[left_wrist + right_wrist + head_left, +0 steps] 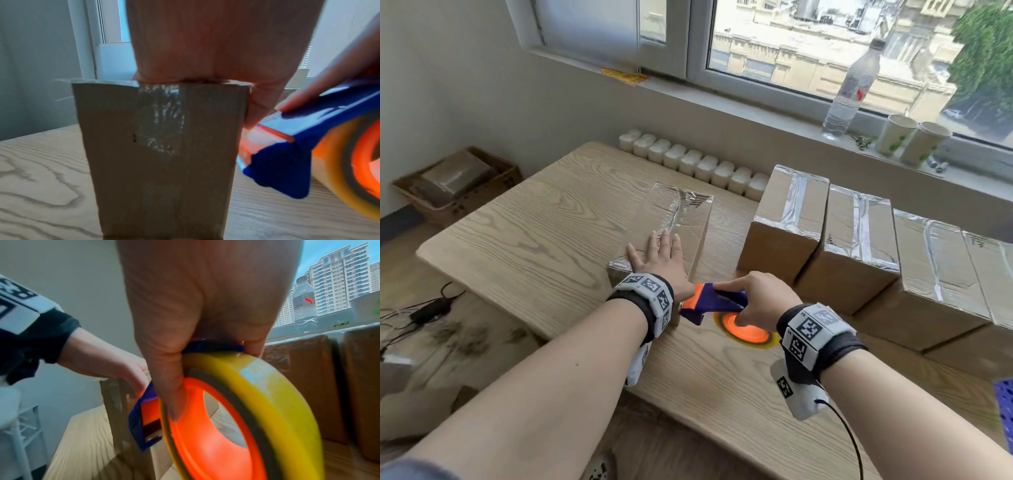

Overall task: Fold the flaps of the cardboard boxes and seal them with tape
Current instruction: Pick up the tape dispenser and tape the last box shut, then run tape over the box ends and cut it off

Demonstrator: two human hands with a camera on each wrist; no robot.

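Note:
A cardboard box (681, 219) with clear tape along its top seam lies on the wooden table (534, 222). My left hand (659, 255) presses flat on the box's near top end, fingers straight. In the left wrist view the box's near end face (160, 154) shows a short strip of tape. My right hand (751, 298) grips a blue and orange tape dispenser (717, 301) with a yellowish tape roll (273, 395), held just right of the box's near corner. In the right wrist view my thumb lies across the dispenser's orange hub (207, 434).
Three taped cardboard boxes (859, 240) stand in a row on the right of the table. A water bottle (854, 89) and two paper cups (911, 137) sit on the windowsill. A basket (458, 185) with a box is on the floor at left. Cables (421, 311) lie on the floor.

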